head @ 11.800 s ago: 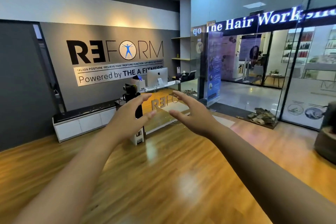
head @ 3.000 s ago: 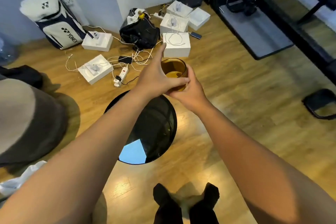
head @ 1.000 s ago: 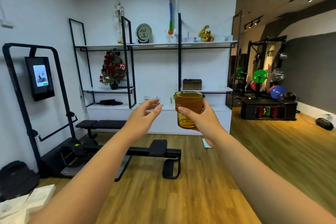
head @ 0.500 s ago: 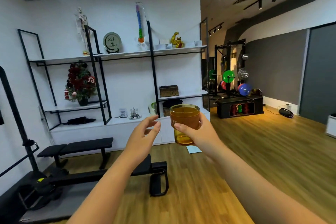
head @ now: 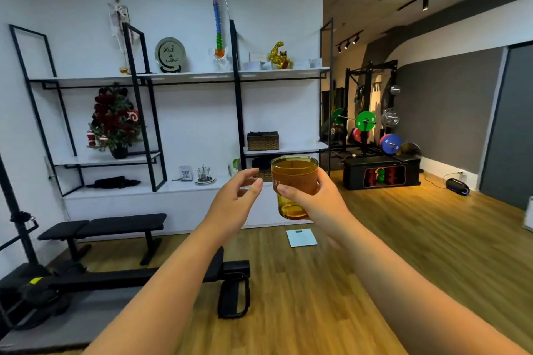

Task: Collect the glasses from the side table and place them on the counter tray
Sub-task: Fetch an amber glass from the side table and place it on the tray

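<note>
Gripping the amber glass [head: 294, 186] upright at chest height in the right hand [head: 314, 202], fingers curled round its wall, left hand [head: 233, 202] loose and empty at nine o'clock: carry level, unhurried, steadying before turning counterward.

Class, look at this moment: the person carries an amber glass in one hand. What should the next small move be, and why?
Probably keep walking with the amber glass tumbler held upright, and bring the open left hand closer to steady it. The right hand alone grips the glass, which looks amber almost to the rim, and neither counter nor tray is in view yet, only the wooden floor ahead.
</note>
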Motion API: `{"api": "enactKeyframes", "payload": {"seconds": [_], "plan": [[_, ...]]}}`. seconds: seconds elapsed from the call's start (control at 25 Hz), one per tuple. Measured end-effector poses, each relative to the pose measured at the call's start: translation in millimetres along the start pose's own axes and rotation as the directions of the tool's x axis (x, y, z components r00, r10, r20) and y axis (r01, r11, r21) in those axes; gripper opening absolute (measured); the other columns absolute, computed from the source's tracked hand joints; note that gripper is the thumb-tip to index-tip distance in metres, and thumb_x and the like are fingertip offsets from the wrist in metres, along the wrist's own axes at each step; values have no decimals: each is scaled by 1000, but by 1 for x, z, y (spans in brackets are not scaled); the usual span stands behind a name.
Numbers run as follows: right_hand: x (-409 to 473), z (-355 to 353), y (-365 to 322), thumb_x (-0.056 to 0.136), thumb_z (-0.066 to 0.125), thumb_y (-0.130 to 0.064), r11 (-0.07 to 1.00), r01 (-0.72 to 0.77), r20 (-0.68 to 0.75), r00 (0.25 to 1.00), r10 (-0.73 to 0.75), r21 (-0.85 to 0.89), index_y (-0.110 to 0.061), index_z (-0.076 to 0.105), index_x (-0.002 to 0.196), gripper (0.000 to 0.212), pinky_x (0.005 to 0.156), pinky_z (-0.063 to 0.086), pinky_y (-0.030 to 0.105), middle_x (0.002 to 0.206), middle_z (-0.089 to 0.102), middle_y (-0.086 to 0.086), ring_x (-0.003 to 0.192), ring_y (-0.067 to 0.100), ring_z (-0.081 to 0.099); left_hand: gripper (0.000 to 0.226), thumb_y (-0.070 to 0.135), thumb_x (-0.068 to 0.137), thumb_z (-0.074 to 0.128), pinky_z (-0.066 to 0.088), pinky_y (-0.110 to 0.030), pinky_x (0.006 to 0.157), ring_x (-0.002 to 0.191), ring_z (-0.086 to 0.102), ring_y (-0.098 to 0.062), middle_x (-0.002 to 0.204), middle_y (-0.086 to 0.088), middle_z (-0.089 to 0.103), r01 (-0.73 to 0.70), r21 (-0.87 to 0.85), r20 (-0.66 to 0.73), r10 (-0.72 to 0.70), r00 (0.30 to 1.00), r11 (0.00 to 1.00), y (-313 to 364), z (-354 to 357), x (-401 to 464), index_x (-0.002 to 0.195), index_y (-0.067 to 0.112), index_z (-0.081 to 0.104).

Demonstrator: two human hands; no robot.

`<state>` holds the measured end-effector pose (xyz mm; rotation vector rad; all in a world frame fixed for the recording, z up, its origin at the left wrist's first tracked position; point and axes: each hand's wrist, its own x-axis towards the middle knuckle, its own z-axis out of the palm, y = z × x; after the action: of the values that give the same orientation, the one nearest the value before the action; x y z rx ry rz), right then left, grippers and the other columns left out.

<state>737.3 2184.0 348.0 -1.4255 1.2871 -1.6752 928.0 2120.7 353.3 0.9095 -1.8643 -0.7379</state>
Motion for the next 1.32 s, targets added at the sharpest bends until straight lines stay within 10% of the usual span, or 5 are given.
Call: {"api": "enactKeyframes", "payload": {"seconds": [0.28, 0.96, 1.32], "plan": [[76, -42, 26, 74, 92, -47, 1000, -18, 8, 1000, 18, 9, -42, 55, 124, 62, 89, 62, 35, 119, 69, -12, 110, 13, 69, 43, 43, 107, 52, 52, -30, 103, 124, 60, -9, 135, 8, 62, -8, 8, -19, 8, 1000, 1000, -10, 46, 73, 147, 29, 53], [311, -43, 120, 72, 95, -46, 996, 2, -85, 996, -9, -91, -33, 48, 143, 86, 91, 62, 35, 128, 64, -9, 117, 15, 65, 39, 40, 105, 56, 43, 1, 78, 111, 58, 9, 121, 23, 63, -82, 50, 10, 81, 997, 995, -125, 58, 284, 143, 31, 58], [451, -37, 188, 71, 95, -46, 998, -32, -105, 994, 25, -61, -37, 47, 141, 85, 98, 60, 45, 128, 63, -10, 118, 16, 64, 35, 39, 106, 55, 48, -16, 92, 116, 60, 4, 126, 21, 65, -30, 50, 21, 29, 999, 998, -221, 58, 420, 140, 35, 59]]}}
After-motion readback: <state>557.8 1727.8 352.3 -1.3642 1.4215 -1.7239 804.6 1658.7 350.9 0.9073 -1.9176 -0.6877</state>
